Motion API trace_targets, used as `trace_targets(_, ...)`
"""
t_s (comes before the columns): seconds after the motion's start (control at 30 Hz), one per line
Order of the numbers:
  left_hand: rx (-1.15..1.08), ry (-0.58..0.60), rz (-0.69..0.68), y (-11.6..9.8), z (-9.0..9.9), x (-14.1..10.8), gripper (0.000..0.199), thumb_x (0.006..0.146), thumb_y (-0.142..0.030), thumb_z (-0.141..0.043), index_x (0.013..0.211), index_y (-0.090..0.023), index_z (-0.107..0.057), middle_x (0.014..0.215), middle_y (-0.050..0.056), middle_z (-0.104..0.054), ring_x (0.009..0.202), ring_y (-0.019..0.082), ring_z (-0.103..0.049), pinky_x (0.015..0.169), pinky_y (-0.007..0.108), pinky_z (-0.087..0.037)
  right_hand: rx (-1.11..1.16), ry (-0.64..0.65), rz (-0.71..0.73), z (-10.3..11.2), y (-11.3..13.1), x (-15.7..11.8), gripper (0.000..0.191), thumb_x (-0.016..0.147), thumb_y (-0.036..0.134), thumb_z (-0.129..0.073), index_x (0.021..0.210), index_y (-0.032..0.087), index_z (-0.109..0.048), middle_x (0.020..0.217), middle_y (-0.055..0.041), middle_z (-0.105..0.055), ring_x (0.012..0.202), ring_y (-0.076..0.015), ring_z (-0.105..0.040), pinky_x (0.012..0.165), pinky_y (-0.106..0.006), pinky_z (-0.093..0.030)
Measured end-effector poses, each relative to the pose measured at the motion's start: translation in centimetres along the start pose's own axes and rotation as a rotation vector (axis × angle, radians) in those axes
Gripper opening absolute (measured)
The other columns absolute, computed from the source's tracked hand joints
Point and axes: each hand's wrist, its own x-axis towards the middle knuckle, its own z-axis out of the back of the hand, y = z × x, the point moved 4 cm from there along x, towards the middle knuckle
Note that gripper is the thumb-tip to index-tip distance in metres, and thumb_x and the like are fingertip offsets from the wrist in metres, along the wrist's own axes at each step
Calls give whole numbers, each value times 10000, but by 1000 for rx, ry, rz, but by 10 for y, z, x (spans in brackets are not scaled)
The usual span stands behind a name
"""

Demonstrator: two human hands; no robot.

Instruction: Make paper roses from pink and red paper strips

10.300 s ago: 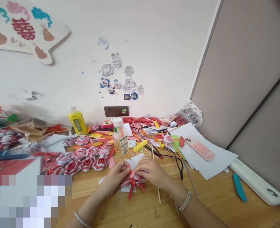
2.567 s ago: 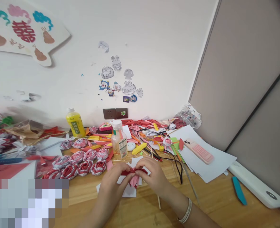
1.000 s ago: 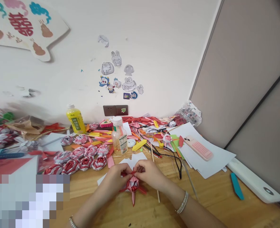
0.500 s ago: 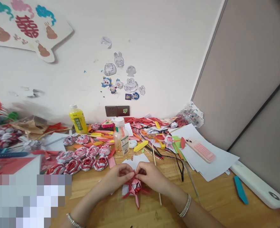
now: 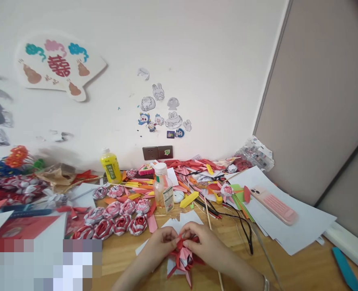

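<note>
A red and pink folded paper flower [image 5: 185,260] with pointed strips sticking out lies on white paper at the front of the table. My left hand [image 5: 163,244] pinches a red strip at the flower's far side. From the other side, my right hand [image 5: 198,240] has its thumb and finger closed on the same red part, almost touching the left fingertips. The fingers partly cover the strip. White paper sheets [image 5: 191,217] lie beneath and behind the hands. Just right of the right hand runs a thin wooden stick [image 5: 209,222].
Finished paper roses [image 5: 121,224] sit in rows at the left. Behind the hands stand an empty-looking clear bottle [image 5: 163,190] and a yellow drink bottle [image 5: 111,167]. A pink phone [image 5: 274,205] rests on white sheets at the right, near a teal cutter-like strip [image 5: 345,268].
The camera view has tilted up and shifted left, so things appear lower and further right. Both hands still pinch the flower's red strip, with small finger movements.
</note>
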Motion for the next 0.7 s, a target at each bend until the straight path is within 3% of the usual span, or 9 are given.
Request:
trace_targets(0.2, -12, -62, 0, 1, 3, 1, 551, 540, -707, -631, 575, -170, -508, 527, -44, -501, 518, 96, -457, 526, 217, -341, -129, 40, 44, -9, 4, -7, 130, 709, 107, -590, 774, 187, -670, 844, -23, -657, 854, -172, -594, 765, -248, -416)
trace_targets(0.3, -28, -60, 9, 1, 4, -1, 539, 519, -678, -673, 581, -159, -541, 540, -39, -517, 534, 96, -474, 539, 215, -358, -202, -11, 48, -10, 5, -6, 124, 724, 105, -581, 753, 195, -661, 825, -23, -646, 831, -175, -585, 739, -255, -409)
trace_targets(0.37, -53, -55, 29, 2, 3, -3, 579, 569, -730, -598, 656, -159, -569, 571, -31, -527, 536, 104, -497, 530, 220, -380, -211, -99, 17, -7, 2, -3, 124, 730, 99, -563, 750, 192, -643, 808, -23, -640, 800, -173, -583, 702, -251, -409)
trace_targets(0.47, -124, -46, 68, 8, -3, -4, 723, 652, -815, -395, 980, -189, -550, 659, -2, -576, 567, 154, -579, 526, 270, -442, -178, -259, -40, 1, -4, 3, 125, 740, 86, -540, 749, 187, -614, 762, -15, -631, 743, -163, -577, 652, -238, -408)
trace_targets(0.53, -272, -87, 29, 10, -8, -3, 766, 612, -777, -530, 1127, -214, -466, 767, 22, -613, 662, 200, -633, 590, 321, -490, -186, -340, -60, 6, -7, 5, 99, 759, 108, -536, 747, 183, -600, 727, -10, -617, 695, -157, -563, 634, -241, -400)
trace_targets(0.6, -265, -117, -82, 10, -14, -2, 802, 567, -646, -703, 1175, -213, -410, 774, 23, -624, 744, 221, -639, 669, 335, -502, -202, -394, -60, 9, -8, 6, 79, 766, 124, -543, 732, 180, -587, 704, -5, -598, 683, -155, -549, 628, -242, -392)
trace_targets(0.7, -204, -211, -170, 11, -18, -1, 780, 582, -542, -749, 1193, -230, -378, 810, 27, -633, 844, 240, -635, 719, 329, -501, -214, -446, -26, 11, -5, 6, 94, 707, 84, -585, 699, 177, -574, 759, -8, -597, 759, -161, -551, 664, -240, -389)
